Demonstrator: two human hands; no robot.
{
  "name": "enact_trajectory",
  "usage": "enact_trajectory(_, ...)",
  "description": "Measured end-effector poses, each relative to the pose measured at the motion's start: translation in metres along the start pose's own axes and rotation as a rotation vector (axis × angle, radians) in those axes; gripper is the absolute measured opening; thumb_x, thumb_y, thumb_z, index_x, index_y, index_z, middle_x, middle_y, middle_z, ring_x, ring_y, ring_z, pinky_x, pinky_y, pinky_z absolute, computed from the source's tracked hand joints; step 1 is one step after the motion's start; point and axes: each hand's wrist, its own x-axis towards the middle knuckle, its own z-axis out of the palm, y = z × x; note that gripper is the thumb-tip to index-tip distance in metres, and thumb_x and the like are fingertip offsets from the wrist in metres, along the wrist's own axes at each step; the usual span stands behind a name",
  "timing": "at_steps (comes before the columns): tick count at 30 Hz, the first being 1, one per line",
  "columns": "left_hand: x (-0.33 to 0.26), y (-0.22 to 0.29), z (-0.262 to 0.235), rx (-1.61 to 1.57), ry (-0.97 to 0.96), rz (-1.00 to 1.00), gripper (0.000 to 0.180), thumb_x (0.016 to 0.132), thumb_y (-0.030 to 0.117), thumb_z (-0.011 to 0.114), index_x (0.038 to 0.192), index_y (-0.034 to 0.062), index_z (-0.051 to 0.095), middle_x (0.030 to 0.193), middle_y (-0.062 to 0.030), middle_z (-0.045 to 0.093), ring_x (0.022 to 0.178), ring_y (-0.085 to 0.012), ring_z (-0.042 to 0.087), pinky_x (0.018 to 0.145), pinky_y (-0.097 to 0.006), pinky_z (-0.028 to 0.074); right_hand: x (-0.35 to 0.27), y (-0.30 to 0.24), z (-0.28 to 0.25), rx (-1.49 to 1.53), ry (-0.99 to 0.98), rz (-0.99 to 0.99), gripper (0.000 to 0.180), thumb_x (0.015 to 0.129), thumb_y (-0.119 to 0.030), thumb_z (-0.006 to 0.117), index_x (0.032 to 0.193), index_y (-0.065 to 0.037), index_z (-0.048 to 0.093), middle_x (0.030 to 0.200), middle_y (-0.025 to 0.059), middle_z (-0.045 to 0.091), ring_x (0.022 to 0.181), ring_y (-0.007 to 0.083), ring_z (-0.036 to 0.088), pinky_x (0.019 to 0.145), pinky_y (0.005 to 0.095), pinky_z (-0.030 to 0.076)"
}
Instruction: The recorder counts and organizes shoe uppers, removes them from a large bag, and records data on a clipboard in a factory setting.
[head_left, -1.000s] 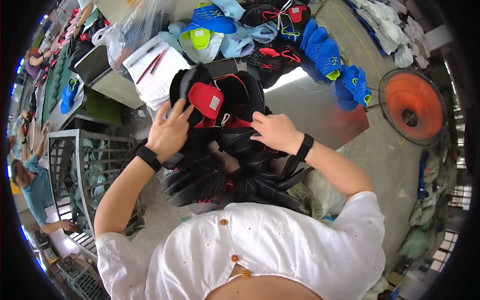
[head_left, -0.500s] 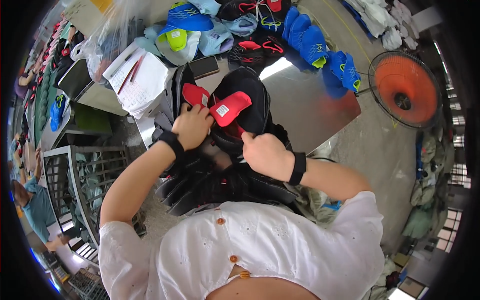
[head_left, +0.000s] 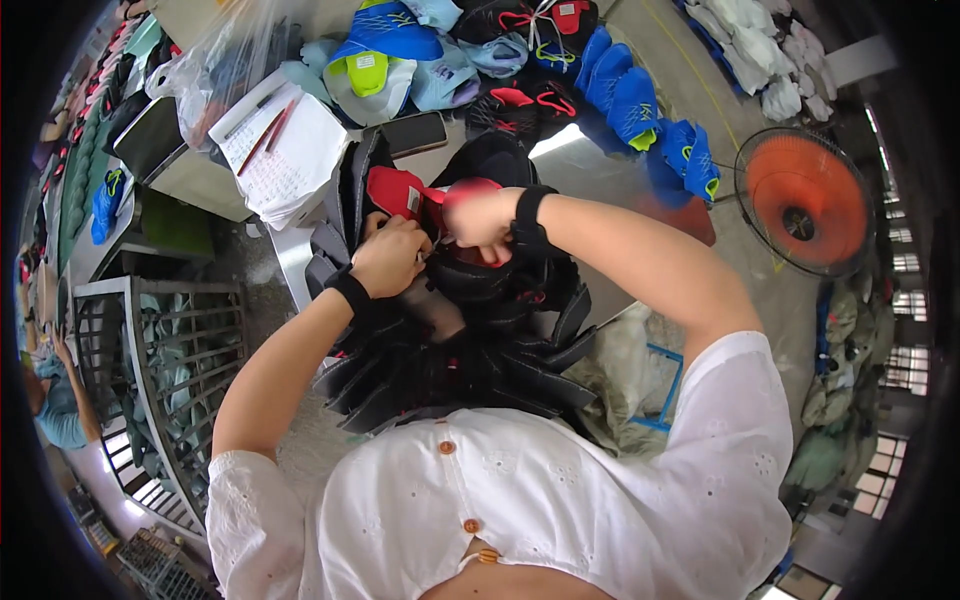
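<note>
Black shoe uppers with red tongues lie in front of me. My left hand (head_left: 392, 255) is closed on the edge of a black upper, just below a red tongue (head_left: 395, 190) with a white label. My right hand (head_left: 482, 218) reaches across a second black shoe upper (head_left: 492, 155), over its red tongue. It is partly smeared by motion and bent downward, so its grip cannot be made out. Between my hands and my body fans a stack of black uppers (head_left: 455, 375).
Beyond my hands lie a phone (head_left: 415, 132), papers with pens (head_left: 275, 150) and blue shoe uppers (head_left: 385, 40). More blue uppers (head_left: 632, 105) line the metal table's (head_left: 590, 165) far right. An orange fan (head_left: 805, 200) stands right, a metal rack (head_left: 160, 350) left. Another person (head_left: 65, 400) is far left.
My right hand has moved left and away from my body, from the upper's near edge onto its red tongue, turning downward. My left hand keeps its place on the other upper.
</note>
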Motion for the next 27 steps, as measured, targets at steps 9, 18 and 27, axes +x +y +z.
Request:
enact_trajectory(9, -0.008, -0.006, 0.001, -0.12, 0.03, -0.122, 0.026, 0.07, 0.021, 0.062, 0.094, 0.0123, 0.065, 0.093, -0.0063, 0.06, 0.098, -0.0216, 0.05, 0.094, -0.039, 0.027, 0.017, -0.005, 0.02, 0.509, 0.309, -0.042, 0.025, 0.081, -0.02, 0.047, 0.075, 0.0, 0.062, 0.058, 0.0098, 0.061, 0.046, 0.0204, 0.06, 0.046, 0.0302, 0.046)
enact_trajectory(18, -0.004, 0.001, -0.002, -0.038, -0.037, -0.062, 0.037, 0.074, 0.039, 0.059, 0.1, 0.0128, 0.064, 0.097, -0.0114, 0.058, 0.095, -0.0253, 0.052, 0.091, -0.045, 0.023, -0.116, 0.006, 0.011, 1.554, 0.753, -0.785, 0.023, 0.084, -0.014, 0.049, 0.062, -0.007, 0.045, 0.048, -0.0007, 0.038, 0.036, 0.0062, 0.031, 0.036, 0.0213, 0.024)
enact_trajectory(27, 0.04, -0.018, 0.002, -0.069, -0.078, 0.132, 0.029, 0.072, 0.016, 0.063, 0.099, 0.0058, 0.062, 0.087, -0.0137, 0.063, 0.083, -0.0302, 0.059, 0.074, -0.037, 0.045, -0.083, 0.089, 0.0, 1.839, 1.287, -0.359, 0.012, 0.075, -0.006, 0.049, 0.066, 0.0, 0.053, 0.061, 0.0111, 0.056, 0.047, 0.0159, 0.048, 0.043, 0.0248, 0.035)
